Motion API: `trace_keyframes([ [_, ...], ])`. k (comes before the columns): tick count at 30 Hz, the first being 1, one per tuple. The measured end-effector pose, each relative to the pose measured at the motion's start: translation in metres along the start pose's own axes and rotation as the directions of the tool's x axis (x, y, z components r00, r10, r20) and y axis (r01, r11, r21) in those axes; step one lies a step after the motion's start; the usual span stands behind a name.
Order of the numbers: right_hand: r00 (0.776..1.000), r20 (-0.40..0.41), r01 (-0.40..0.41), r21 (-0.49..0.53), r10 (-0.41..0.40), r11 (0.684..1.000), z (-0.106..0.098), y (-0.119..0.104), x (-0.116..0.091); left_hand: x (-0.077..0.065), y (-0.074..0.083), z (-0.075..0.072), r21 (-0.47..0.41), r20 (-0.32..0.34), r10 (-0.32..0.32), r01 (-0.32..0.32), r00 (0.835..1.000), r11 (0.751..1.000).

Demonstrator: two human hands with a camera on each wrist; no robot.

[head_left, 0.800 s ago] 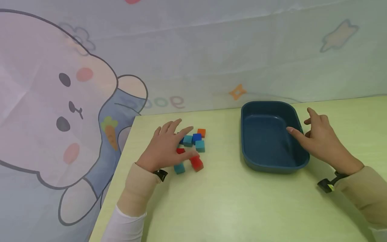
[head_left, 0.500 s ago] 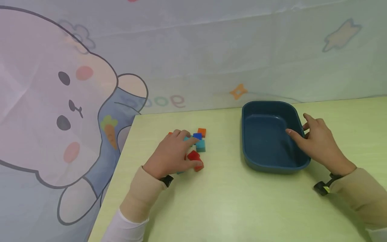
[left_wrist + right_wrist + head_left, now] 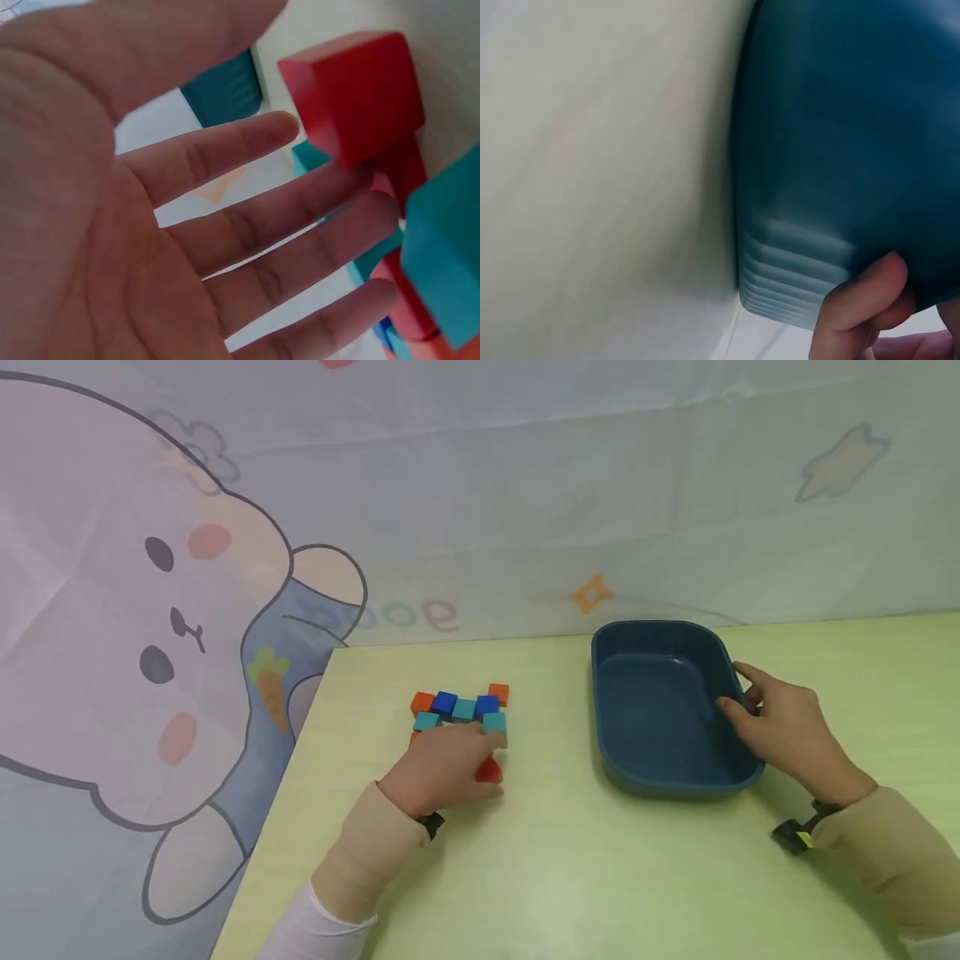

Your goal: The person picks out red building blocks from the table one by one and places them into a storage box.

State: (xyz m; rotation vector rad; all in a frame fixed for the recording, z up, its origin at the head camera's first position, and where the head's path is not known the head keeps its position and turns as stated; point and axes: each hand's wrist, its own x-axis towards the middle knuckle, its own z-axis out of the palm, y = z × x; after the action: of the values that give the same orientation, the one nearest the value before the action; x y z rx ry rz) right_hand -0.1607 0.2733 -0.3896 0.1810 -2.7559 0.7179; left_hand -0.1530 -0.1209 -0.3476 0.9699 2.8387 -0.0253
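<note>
My left hand [image 3: 450, 768] is low over a cluster of small coloured cubes, its thumb and fingers spread around a red cube [image 3: 489, 770]. In the left wrist view the fingers are nearly straight; some fingertips reach the red cube [image 3: 367, 97], and the thumb is apart from it. Teal [image 3: 494, 724], blue [image 3: 444, 702] and orange cubes [image 3: 423, 702] lie just beyond the hand, which hides others. My right hand [image 3: 795, 735] grips the right wall of a dark blue rectangular bin [image 3: 678, 788], thumb over the rim and fingers outside. The right wrist view has curled fingers [image 3: 862, 300] against the bin's side.
The bin stands on a pale yellow-green table [image 3: 585, 877], right of the cubes. A printed cloth [image 3: 525, 510] with a cartoon animal hangs behind the table and past its left edge. An orange cube [image 3: 498, 695] sits at the far right of the cluster.
My left hand has moved down and towards the front right, from above the cubes to the red one. My right hand has closed on the bin's wall, and the bin has shifted slightly left.
</note>
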Motion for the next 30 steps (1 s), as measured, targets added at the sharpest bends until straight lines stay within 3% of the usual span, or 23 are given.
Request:
trace_keyframes([
  [7, 0.998, -0.004, 0.061, -0.037, -0.061, 0.997, 0.001, -0.005, -0.003, 0.003, 0.002, 0.006, -0.036, 0.029, -0.007, 0.008, 1.0, 0.999],
  [14, 0.994, 0.019, 0.111, -0.045, -0.11, 0.993, 0.001, -0.013, -0.005, 0.004, 0.002, 0.004, -0.051, 0.009, 0.01, -0.009, 1.0, 0.999],
  [30, 0.992, 0.04, 0.124, -0.05, -0.122, 0.991, -0.001, -0.02, -0.009, 0.005, 0.003, 0.003, -0.023, -0.015, 0.027, -0.027, 1.0, 0.999],
])
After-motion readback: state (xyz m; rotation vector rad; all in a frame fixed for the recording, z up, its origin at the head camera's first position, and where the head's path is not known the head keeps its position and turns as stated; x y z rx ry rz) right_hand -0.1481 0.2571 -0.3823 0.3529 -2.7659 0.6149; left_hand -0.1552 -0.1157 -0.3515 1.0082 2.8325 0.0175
